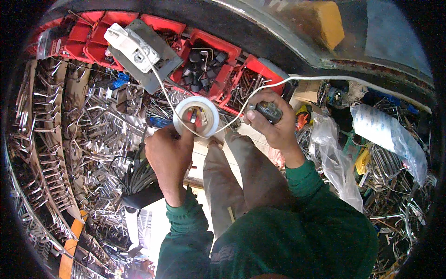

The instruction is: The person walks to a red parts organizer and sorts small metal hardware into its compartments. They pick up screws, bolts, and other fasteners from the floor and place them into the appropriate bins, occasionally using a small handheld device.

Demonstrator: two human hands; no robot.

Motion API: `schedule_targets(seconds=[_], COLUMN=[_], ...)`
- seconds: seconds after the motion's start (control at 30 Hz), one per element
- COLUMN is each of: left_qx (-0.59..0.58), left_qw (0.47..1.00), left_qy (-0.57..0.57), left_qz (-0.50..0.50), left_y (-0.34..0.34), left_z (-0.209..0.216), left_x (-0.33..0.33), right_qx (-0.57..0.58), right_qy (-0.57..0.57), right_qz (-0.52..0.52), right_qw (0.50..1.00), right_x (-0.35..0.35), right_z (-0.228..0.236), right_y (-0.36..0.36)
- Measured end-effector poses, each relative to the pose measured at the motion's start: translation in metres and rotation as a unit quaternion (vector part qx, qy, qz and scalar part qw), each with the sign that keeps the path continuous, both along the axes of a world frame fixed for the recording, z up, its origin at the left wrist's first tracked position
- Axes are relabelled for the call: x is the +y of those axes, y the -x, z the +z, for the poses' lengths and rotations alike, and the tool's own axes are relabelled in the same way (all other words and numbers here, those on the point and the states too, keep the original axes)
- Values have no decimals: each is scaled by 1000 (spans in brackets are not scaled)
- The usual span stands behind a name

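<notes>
My left hand (171, 156) is closed on the near-left rim of a white roll of tape (215, 115), its fingertips showing inside the ring. Something small, red and yellow shows through the ring; I cannot make out whether it is held or lies behind. In my right hand (278, 128), fingers wrap round a small, dark, rounded object with a silvery end (269, 112), whose kind I cannot tell. A white cable (320, 77) crosses the roll's front and passes close to my right fingers. At its other end is a white power device (132, 46) on a grey block (160, 65).
Red bins (204, 44) with dark fittings and metal pieces line the far side. Bent metal rods and hooks (51, 172) fill the left. On the right lie a clear plastic bag (332, 158), a wrapped white package (390, 139) and coiled wire (383, 165).
</notes>
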State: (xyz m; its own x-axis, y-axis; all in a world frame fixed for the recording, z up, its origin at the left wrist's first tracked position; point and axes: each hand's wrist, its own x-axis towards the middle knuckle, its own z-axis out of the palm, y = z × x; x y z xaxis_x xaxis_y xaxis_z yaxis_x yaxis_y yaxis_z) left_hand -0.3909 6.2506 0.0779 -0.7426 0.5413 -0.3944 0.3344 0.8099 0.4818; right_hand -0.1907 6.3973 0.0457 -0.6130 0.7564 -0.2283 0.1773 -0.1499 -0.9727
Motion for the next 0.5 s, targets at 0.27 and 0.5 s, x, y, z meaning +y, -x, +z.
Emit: schedule_targets(seconds=[0.27,0.5], left_qx=[-141,-62], left_qw=[980,979], left_qy=[-100,-151], left_qz=[-95,-121], left_y=[-14,-62], left_z=[-5,-44], left_x=[2,44], right_qx=[111,182], right_qy=[0,-10], right_qz=[-42,-86], right_qw=[993,980], right_x=[-1,21], right_z=[-3,25], right_y=[-9,-16])
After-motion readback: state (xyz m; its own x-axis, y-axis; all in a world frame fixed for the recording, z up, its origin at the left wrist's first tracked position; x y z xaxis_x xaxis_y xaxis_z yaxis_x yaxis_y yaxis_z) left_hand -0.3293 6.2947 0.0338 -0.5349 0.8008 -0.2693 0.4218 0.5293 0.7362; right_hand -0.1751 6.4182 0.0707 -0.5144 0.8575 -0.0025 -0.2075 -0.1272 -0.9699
